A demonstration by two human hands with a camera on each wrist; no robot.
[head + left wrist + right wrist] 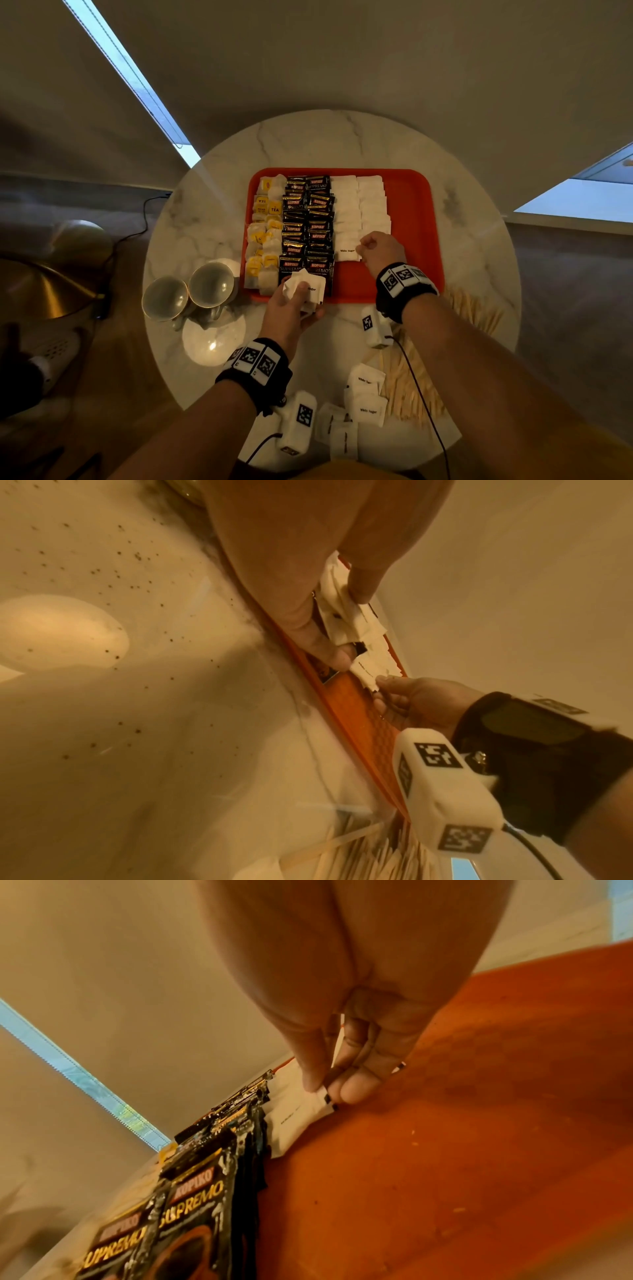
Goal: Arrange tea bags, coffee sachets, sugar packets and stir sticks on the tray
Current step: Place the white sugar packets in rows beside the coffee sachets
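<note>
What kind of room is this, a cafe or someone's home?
Hard to say for sure; it looks like a hotel room or lounge. A round marble table carries an orange tray of coffee sachets and sugar packets, with two cups beside it, and blinds cover the windows behind.

Your red tray (411, 212) is carrying tea bags (265, 236) at the left, black coffee sachets (308, 226) beside them, then two columns of white sugar packets (359, 209). More sugar packets (366, 394) and stir sticks (476, 308) are lying on the near tabletop (191, 246), off the tray.
</note>
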